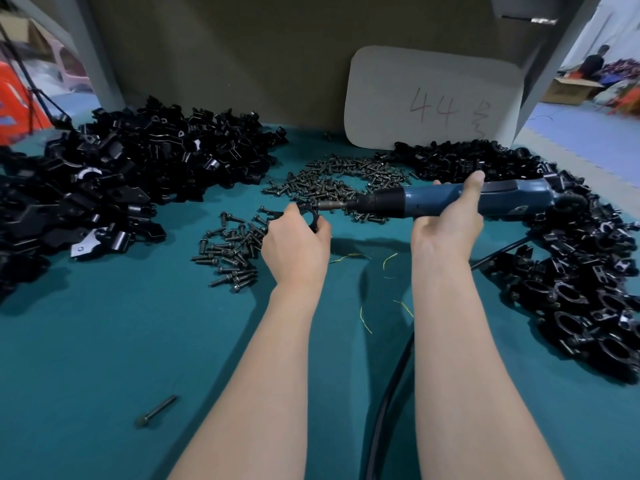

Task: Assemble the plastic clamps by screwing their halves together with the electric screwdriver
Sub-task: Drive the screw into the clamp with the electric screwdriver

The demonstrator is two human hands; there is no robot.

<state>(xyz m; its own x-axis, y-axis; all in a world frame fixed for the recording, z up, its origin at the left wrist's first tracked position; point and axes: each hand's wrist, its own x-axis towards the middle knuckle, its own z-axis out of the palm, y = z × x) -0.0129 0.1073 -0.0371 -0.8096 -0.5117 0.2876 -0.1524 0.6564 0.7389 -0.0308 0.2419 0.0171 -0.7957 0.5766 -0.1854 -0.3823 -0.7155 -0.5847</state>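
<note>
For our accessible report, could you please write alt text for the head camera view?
The left hand holds a black clamp over a teal table while the right hand grips a blue screwdriver, its bit at the clamp. Screws lie beyond, between a left pile and a right pile of black parts.

A big pile of clamp halves lies on the table at the left of the frame. Screws lie in the middle. Joined clamps pile up down the right side, and a card stands behind them. In front of the screws, the left hand holds a clamp. The electric screwdriver, in the right hand, is just right of it. A loose bit lies at the lower left.
</note>
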